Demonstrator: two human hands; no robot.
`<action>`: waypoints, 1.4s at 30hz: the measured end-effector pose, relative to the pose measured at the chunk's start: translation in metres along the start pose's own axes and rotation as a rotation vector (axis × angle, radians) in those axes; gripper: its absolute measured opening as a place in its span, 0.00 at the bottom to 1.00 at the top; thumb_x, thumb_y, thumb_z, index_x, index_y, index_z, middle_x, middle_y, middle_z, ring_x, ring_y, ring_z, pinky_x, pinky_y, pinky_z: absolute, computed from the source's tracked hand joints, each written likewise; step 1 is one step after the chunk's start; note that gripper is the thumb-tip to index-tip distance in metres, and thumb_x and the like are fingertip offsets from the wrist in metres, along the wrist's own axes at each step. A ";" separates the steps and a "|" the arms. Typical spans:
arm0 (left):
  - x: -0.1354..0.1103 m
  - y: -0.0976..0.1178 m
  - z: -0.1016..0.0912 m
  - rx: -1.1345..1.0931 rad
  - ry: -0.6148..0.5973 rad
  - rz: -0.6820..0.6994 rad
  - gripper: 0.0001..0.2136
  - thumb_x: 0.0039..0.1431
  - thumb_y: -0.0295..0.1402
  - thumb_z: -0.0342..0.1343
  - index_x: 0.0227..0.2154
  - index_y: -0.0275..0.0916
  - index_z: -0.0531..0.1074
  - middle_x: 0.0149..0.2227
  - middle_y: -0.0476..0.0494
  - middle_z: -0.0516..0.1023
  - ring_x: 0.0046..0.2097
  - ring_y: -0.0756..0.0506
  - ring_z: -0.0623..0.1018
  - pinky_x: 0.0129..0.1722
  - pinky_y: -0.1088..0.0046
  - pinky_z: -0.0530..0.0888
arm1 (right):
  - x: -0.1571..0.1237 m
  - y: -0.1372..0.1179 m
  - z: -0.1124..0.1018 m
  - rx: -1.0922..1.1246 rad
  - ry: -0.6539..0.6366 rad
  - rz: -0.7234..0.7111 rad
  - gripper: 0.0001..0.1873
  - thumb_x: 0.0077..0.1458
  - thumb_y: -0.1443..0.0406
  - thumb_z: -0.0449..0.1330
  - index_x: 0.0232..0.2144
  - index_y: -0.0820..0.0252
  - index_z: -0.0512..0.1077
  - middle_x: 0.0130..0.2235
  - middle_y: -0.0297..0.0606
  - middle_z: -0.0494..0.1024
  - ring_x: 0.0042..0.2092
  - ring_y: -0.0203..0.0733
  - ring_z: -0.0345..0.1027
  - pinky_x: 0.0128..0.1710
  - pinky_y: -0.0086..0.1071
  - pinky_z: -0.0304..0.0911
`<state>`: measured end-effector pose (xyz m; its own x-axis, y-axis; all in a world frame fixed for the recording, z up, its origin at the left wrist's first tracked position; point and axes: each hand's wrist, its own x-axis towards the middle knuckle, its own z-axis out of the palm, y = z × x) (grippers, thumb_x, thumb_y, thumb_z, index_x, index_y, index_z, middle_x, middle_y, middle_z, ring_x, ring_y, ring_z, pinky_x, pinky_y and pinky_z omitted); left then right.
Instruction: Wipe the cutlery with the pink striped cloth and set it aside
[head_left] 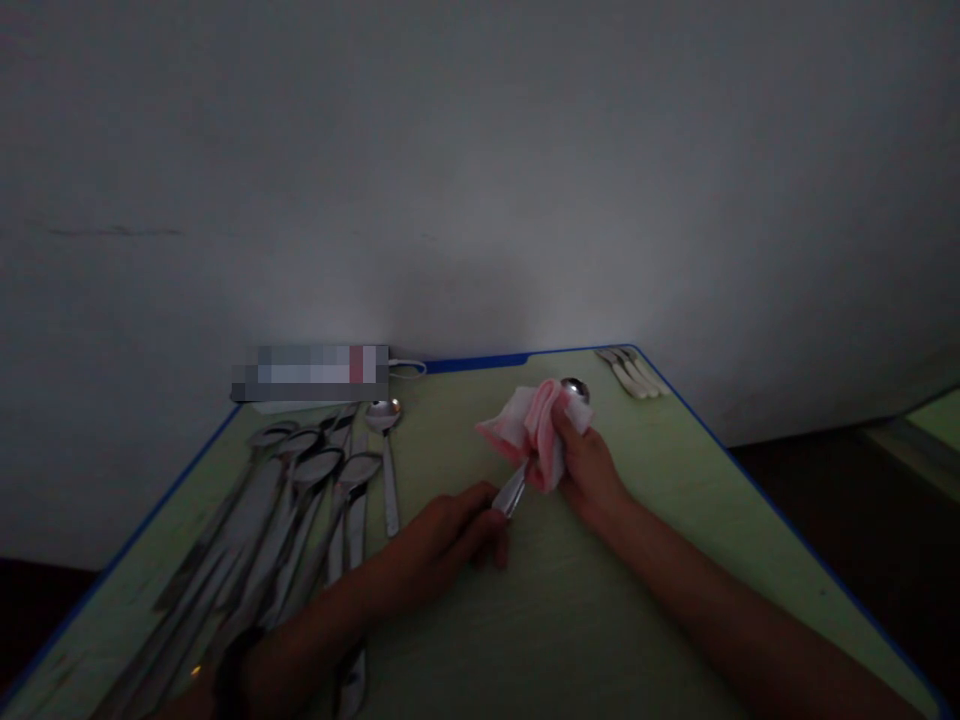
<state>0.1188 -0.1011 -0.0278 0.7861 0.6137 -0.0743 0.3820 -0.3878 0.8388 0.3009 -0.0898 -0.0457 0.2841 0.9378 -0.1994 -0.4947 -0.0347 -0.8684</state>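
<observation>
One cloth [546, 430] around one spoon [511, 492]

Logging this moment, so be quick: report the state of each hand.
Left hand: closed, holding a spoon by its handle.
Right hand: closed, holding a cloth around the spoon.
</observation>
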 end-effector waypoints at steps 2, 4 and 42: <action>0.001 0.000 0.001 -0.012 0.034 -0.017 0.14 0.64 0.36 0.38 0.28 0.37 0.66 0.24 0.51 0.69 0.26 0.53 0.70 0.28 0.80 0.65 | -0.007 0.001 0.004 -0.006 -0.005 0.036 0.20 0.41 0.51 0.61 0.28 0.62 0.70 0.27 0.37 0.74 0.26 0.35 0.65 0.27 0.28 0.60; 0.002 0.001 0.002 -0.020 0.054 -0.010 0.14 0.64 0.35 0.39 0.29 0.37 0.66 0.23 0.52 0.69 0.25 0.53 0.70 0.27 0.80 0.65 | -0.015 0.004 0.007 -0.060 -0.046 0.042 0.20 0.42 0.50 0.60 0.26 0.62 0.68 0.25 0.35 0.72 0.24 0.34 0.62 0.24 0.27 0.57; 0.004 -0.004 0.001 0.169 0.194 -0.152 0.21 0.60 0.41 0.42 0.16 0.35 0.65 0.14 0.52 0.67 0.18 0.54 0.66 0.19 0.80 0.59 | -0.029 0.013 0.013 -0.258 -0.176 -0.076 0.18 0.49 0.52 0.55 0.25 0.62 0.69 0.22 0.32 0.68 0.21 0.31 0.56 0.20 0.24 0.52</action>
<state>0.1214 -0.0982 -0.0319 0.6121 0.7873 -0.0742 0.5767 -0.3802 0.7231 0.2756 -0.1130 -0.0447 0.1549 0.9856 -0.0680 -0.2468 -0.0281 -0.9687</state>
